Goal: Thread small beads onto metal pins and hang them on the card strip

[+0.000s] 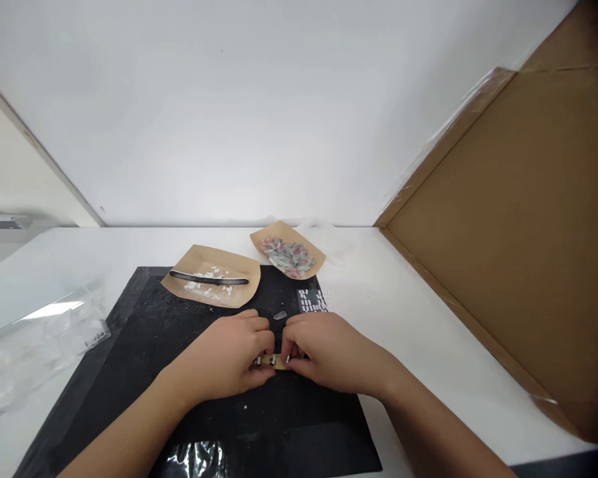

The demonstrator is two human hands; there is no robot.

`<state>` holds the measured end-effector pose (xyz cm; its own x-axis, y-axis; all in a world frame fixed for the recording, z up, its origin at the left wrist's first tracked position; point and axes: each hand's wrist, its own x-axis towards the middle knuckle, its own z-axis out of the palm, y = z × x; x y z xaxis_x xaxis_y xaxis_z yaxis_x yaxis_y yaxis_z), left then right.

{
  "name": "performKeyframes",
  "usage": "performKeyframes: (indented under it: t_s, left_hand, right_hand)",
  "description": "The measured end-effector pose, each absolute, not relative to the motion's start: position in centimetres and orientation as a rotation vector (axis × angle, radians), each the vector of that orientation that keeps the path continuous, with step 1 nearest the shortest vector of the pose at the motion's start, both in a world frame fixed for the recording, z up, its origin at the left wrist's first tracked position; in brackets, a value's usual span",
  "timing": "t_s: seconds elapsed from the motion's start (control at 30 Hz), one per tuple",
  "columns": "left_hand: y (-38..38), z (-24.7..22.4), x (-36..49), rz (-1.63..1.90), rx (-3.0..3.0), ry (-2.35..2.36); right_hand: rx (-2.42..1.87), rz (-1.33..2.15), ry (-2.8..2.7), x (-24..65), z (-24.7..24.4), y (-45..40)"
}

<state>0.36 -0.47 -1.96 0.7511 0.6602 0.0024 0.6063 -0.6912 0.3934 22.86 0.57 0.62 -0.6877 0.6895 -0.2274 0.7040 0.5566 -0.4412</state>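
Both hands meet over a black mat [279,425] around a narrow tan strip [280,362] that carries small shiny pieces. My left hand [234,355] is closed on the strip's left end, its fingertips beside one of the pieces. Bent over the right part of the strip, my right hand [329,352] pinches at a small silvery piece [288,358]. The fingers hide both ends of the strip. Just beyond the hands lies a small clear oval piece [280,315], touched by neither hand.
A paper tray [249,302] holds white bits and a dark curved file [209,279]. Another paper tray [262,236] holds small wrapped pieces. A sheet of white stickers [313,300] lies behind my right hand. Clear plastic bags [40,352] are at left, cardboard [503,252] at right.
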Motion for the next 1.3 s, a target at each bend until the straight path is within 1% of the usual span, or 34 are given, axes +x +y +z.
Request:
performKeyframes:
  t_s: [0.2, 0.43, 0.83, 1.03, 1.17, 1.23, 1.3]
  left_hand:
    - [-0.6, -1.8, 0.3, 0.215, 2.551, 0.936]
    - [-0.6, -2.0, 0.5, 0.356, 2.545, 0.894]
    - [-0.6, -2.0, 0.5, 0.346, 2.578, 0.82]
    - [-0.6, -1.5, 0.5, 0.414, 2.558, 0.776]
    - [-0.7, -1.3, 0.4, 0.507, 2.486, 0.8]
    - [-0.7, -1.4, 0.5, 0.616, 2.464, 0.816]
    - [-0.7, -1.4, 0.6, 0.8, 2.435, 0.811]
  right_hand:
    - [1.255, -0.827, 2.745, 22.9, 0.5, 0.7]
    - [1.177, -0.89, 2.759, 23.2, 0.5, 1.0]
    - [1.162, -0.931, 2.75, 23.5, 0.0, 1.2]
    - [1.191, -0.945, 2.738, 23.5, 0.2, 1.0]
    - [1.182, -0.968, 2.752, 23.7, 0.0, 1.1]
    - [1.152, -0.965, 2.784, 23.8, -0.2, 1.2]
    - [1.114, -0.95, 2.832, 24.0, -0.2, 1.4]
